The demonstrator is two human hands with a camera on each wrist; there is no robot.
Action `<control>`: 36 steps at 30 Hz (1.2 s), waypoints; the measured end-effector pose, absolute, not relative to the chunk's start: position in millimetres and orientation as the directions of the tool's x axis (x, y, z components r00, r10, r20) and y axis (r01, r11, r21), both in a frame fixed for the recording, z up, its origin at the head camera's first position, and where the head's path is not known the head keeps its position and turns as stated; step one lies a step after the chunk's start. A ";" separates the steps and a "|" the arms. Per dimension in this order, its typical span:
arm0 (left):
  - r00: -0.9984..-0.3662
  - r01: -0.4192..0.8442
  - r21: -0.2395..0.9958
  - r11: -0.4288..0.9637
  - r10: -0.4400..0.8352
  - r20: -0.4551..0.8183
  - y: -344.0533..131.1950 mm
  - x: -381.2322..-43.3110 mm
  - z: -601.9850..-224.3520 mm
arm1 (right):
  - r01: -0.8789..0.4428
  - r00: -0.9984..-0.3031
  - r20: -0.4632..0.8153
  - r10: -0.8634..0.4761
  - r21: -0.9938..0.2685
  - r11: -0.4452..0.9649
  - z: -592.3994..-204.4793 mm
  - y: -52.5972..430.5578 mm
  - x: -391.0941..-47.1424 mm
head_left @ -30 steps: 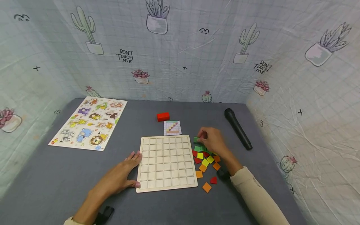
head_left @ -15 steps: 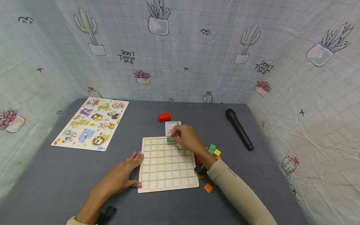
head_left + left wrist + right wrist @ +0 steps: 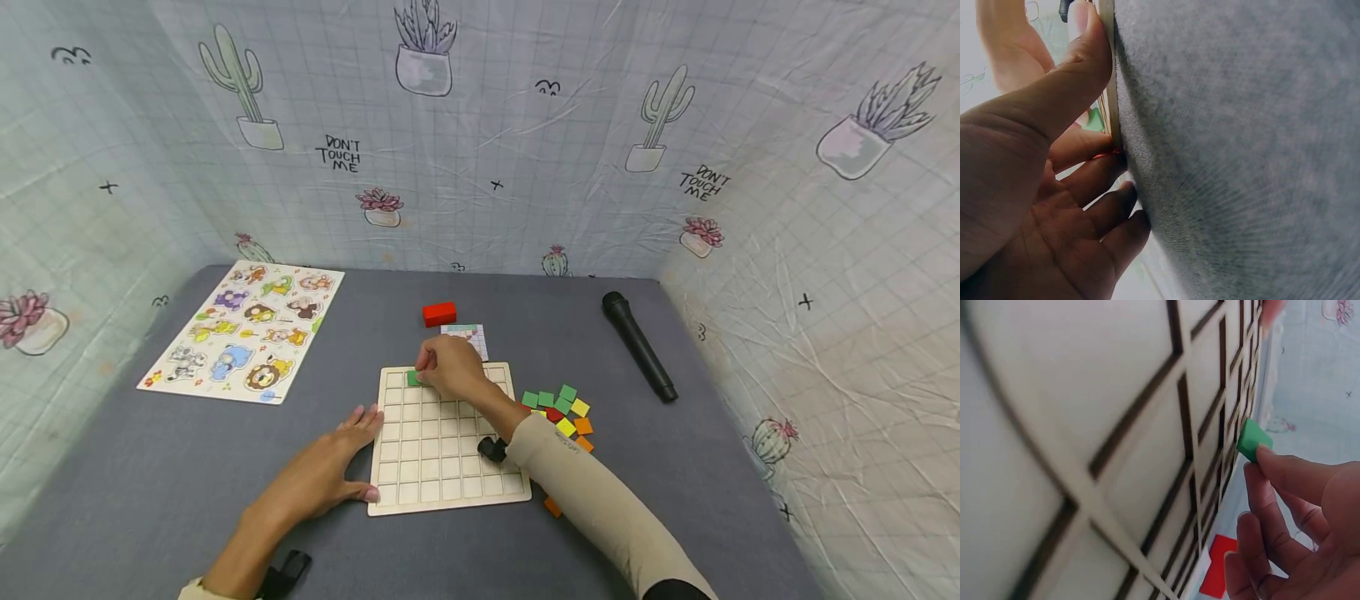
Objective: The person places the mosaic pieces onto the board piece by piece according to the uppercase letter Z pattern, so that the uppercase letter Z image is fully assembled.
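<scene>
My right hand [image 3: 453,371] pinches a green square tile [image 3: 412,378] between thumb and fingers, above the back row of a square wooden grid board [image 3: 431,467]. The right wrist view shows the green tile [image 3: 1252,440] at the tips, tilted and close over the grid. Along the board's left edge rests my left hand [image 3: 322,467], fingers spread and thumb at the front left corner. From the left wrist view, the thumb [image 3: 1079,69] and fingertips lie against the board's side. My right forearm crosses over the board's right part and hides some of it.
Loose green tiles [image 3: 546,399], with yellow, orange and red ones, lie right of the board, partly behind the sleeve [image 3: 592,492]. Behind the board are a pattern card [image 3: 474,337], partly covered, and a red block [image 3: 439,314]. An animal sheet [image 3: 240,333] lies left, a black microphone [image 3: 637,346] right.
My right hand has picked up the green tile from the pile and carried it left across the board's back row. The left hand has stayed at the board's edge.
</scene>
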State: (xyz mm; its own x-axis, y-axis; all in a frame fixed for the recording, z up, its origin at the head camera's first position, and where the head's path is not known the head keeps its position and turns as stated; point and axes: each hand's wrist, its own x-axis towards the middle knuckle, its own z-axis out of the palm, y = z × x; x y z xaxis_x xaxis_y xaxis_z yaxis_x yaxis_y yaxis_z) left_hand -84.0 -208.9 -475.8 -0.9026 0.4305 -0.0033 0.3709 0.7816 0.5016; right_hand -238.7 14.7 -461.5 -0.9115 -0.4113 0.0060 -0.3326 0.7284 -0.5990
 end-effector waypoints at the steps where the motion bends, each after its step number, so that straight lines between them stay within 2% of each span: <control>1: -0.903 0.369 0.502 0.782 0.430 -0.006 -208.4 -83.9 -475.4 | -0.336 -0.912 0.008 -0.409 -0.585 0.738 -461.9 12.5 -238.7; 10: -0.907 0.361 0.494 0.791 0.422 -0.012 -207.7 -83.9 -473.9 | -0.361 -0.910 0.005 -0.414 -0.499 0.788 -458.6 3.7 -237.7; 19: -0.904 0.360 0.489 0.795 0.426 -0.026 -207.7 -84.6 -473.1 | -0.373 -0.889 -0.008 -0.458 -0.567 0.734 -457.0 14.3 -235.5; 27: -0.908 0.349 0.490 0.799 0.417 -0.032 -206.7 -84.3 -472.8 | -0.387 -0.881 0.044 -0.471 -0.641 0.663 -451.4 49.9 -227.0; 36: -0.909 0.353 0.490 0.797 0.416 -0.021 -207.0 -84.1 -473.1 | -0.319 -0.923 0.065 -0.379 -0.680 0.660 -450.1 108.6 -213.3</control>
State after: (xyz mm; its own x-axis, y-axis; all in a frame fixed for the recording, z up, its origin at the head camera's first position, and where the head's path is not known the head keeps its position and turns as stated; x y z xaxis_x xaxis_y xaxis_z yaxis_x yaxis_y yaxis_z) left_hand -84.1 -207.0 -473.1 -0.9092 0.4158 -0.0205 0.3535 0.7970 0.4898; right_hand -213.3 108.6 -450.1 -0.9230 -0.3791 0.0651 -0.3190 0.6599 -0.6802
